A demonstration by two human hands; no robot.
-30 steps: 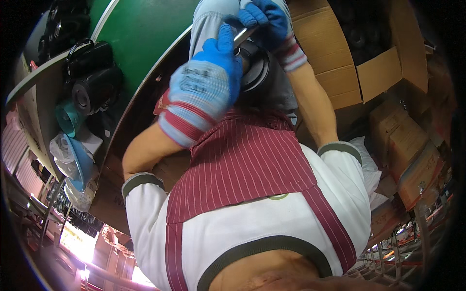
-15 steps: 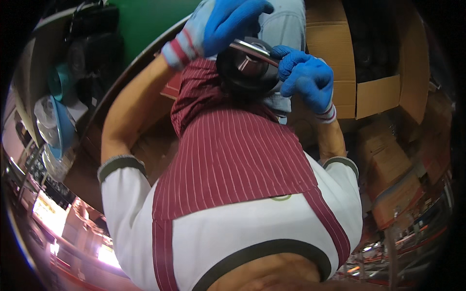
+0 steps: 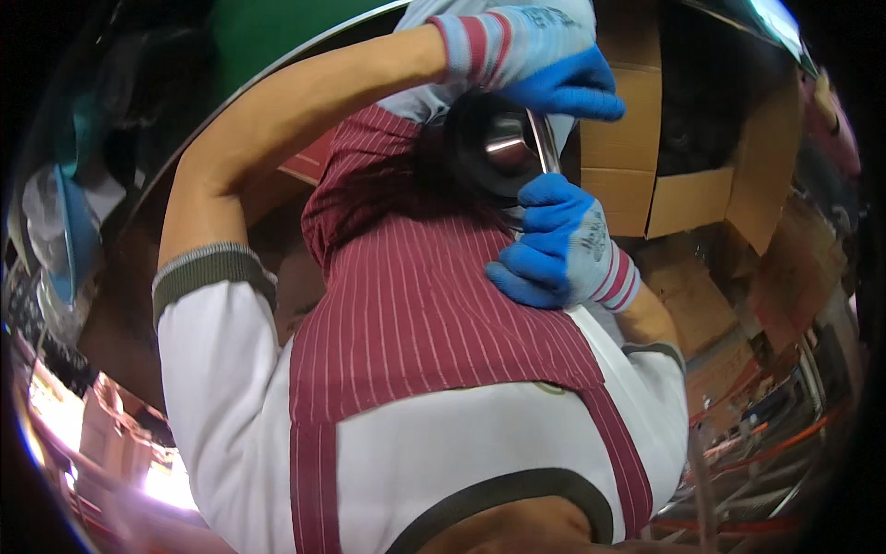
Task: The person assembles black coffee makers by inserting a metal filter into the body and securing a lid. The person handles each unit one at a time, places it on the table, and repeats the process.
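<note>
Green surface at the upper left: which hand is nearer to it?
Left. The left hand is to the right of the green surface, at the upper end of the metal bar; the right hand, at the lower end, is farther away.

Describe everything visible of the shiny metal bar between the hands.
The metal bar is slim, straight and silvery, with bright reflections along it. It slants, its upper end tipped left, at the right side of a round black object. Its upper end goes under the left hand; its lower end runs into the curled right hand. Both tips are hidden, and any joint with the round object is unclear.
</note>
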